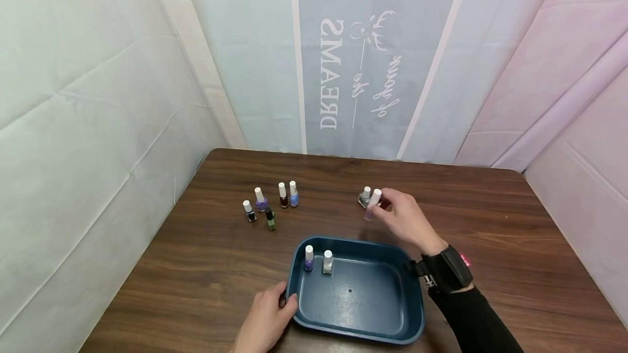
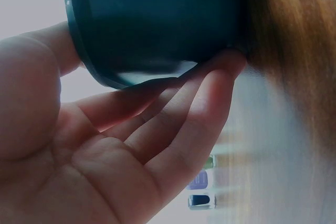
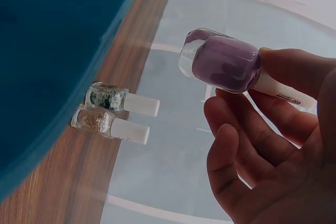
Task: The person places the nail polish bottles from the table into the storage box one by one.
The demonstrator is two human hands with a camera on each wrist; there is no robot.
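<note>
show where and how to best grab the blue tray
Probably best: grip the blue tray by its rim at both short ends. The left hand holds the left end; the right hand, once free of its purple bottle, could come from the right. The raised wall gives an edge to pinch, thumb over rim, fingers outside. Two bottles stand inside, so lift level.

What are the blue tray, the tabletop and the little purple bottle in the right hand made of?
The blue tray looks like moulded plastic, semi-gloss: rounded corners, soft highlights. The tabletop shows brown wood grain and a slight sheen; real wood or printed laminate, I can't tell. The purple bottle seems glossy glass, with a thick clear base, though clear plastic is possible.
</note>
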